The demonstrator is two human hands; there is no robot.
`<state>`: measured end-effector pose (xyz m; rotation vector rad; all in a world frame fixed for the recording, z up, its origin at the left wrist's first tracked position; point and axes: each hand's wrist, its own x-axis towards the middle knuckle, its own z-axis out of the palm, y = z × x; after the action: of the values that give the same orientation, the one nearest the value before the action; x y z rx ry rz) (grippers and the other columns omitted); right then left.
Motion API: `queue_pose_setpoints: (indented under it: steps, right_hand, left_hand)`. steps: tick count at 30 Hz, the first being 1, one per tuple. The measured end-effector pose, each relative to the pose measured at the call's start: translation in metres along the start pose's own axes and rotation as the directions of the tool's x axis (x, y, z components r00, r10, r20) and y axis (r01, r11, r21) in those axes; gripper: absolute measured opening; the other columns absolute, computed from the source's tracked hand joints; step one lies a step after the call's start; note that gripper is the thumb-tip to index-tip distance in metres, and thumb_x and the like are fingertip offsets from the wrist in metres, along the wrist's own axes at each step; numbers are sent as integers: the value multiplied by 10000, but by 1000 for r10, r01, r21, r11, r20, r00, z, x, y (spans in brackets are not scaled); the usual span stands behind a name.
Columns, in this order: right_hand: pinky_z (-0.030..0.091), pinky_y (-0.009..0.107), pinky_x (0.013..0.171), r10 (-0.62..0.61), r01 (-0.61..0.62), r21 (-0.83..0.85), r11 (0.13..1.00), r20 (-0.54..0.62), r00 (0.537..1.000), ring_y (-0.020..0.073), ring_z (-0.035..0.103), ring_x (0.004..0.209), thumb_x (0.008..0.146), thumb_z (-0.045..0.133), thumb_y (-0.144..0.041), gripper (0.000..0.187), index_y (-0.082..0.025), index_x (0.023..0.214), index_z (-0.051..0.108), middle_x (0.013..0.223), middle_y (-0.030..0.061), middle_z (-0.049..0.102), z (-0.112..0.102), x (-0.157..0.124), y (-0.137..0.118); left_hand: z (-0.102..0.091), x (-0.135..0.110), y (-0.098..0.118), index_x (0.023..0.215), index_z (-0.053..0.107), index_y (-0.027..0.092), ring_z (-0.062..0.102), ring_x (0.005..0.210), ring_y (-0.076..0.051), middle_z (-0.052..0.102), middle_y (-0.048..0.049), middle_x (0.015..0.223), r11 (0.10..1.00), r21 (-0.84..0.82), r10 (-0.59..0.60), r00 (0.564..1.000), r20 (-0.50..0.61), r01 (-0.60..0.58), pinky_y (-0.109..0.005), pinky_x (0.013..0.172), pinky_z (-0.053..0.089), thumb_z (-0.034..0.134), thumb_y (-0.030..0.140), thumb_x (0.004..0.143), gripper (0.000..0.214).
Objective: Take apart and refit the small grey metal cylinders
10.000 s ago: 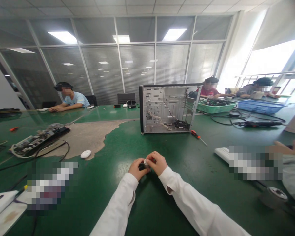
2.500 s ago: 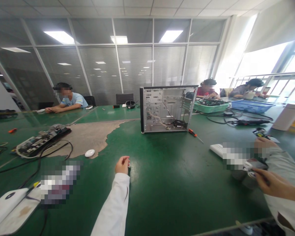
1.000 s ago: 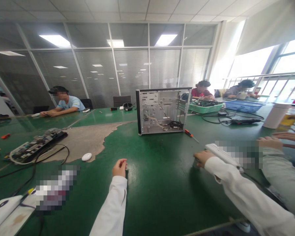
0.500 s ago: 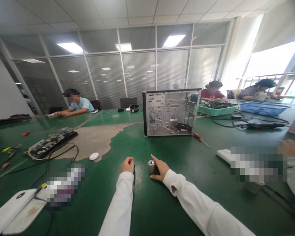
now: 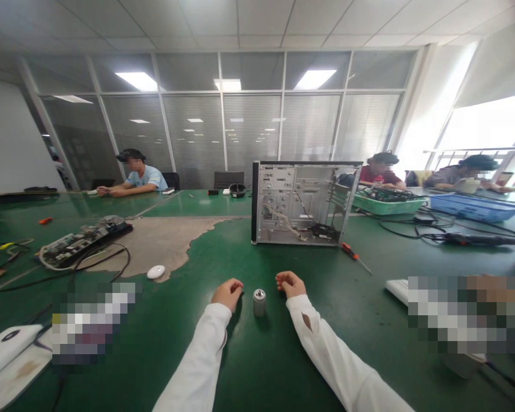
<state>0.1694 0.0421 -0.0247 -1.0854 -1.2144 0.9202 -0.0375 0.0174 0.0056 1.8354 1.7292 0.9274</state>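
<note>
Cylinder [image 5: 260,304] stands upright, likely for easy reach | left hand [image 5: 227,293], fingers curled; right hand [image 5: 290,284], loosely bent; both clear of it | anything pinched, I can't tell

1. Nowhere can any text, brand, number or sign be read.
2. On the small metal cylinder [image 5: 260,304], any marking is too small to make out.
3. The white device [image 5: 6,348] at lower left bears a dark oval mark, its detail illegible.
4. The computer case [image 5: 254,203] shows no readable lettering.
</note>
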Motion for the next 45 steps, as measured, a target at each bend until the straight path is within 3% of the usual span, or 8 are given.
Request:
queue_pose_setpoints:
  steps: [5,8,15,20,26,36,40,45]
  right_hand:
    - [438,229,454,-6,6,2,1000,-12,1000,121,530,565,502,388,-170,270,-149,738,519,697,37,584,9,-6,1]
    - [436,220,447,-33,32,-15,999,-27,999,120,530,573,501,375,-158,301,-155,759,529,708,32,584,9,-10,-2]
    - [421,202,471,-104,102,-119,988,-4,995,123,528,648,513,352,-126,315,-164,766,535,723,22,586,2,-20,-15]
    - [406,201,483,-100,129,-124,984,218,971,129,538,688,472,333,-86,423,-184,837,525,749,4,594,12,-31,-22]
    - [424,263,668,-79,119,-77,990,394,916,135,541,771,432,326,-44,510,-194,884,509,831,-1,598,22,-36,-18]
    - [410,198,463,57,-7,-171,985,292,955,127,534,700,433,337,-43,540,-189,942,441,850,17,589,15,-32,-11]
    - [387,179,470,21,67,-245,967,339,941,122,535,754,419,341,-27,647,-228,1032,400,954,-4,573,17,-35,-17]
    - [400,216,538,39,54,-283,958,315,948,118,545,694,429,343,-38,602,-214,999,427,857,-13,610,18,-36,-22]
  left_hand:
    - [-5,-17,9,876,569,218,504,743,-131,602,18,792,963,55,254,954,159,-265,-236,701,371,483,69,558,361]
    - [-8,-25,16,955,526,258,480,854,-161,588,29,870,944,59,305,929,207,-323,-261,752,351,558,111,529,452]
    - [3,-33,29,938,491,223,483,855,-187,555,-12,900,950,53,294,936,192,-309,-302,763,337,647,395,477,516]
    - [16,-35,32,877,480,207,493,804,-185,556,-14,838,954,94,277,956,98,-286,-310,723,347,635,410,489,465]
    - [13,-29,25,821,457,197,514,674,-126,559,19,718,956,-87,289,952,97,-282,-250,646,381,644,325,506,389]
    - [-1,-18,12,855,484,180,539,740,-140,585,-11,754,963,-175,219,973,71,-204,-278,685,379,550,191,595,269]
    - [5,-20,10,939,457,203,508,825,-166,566,-20,852,946,-84,319,945,71,-313,-297,732,371,640,290,511,474]
    - [8,-21,11,865,477,184,494,775,-168,544,-16,773,961,45,275,961,-38,-274,-310,719,373,637,355,508,427]
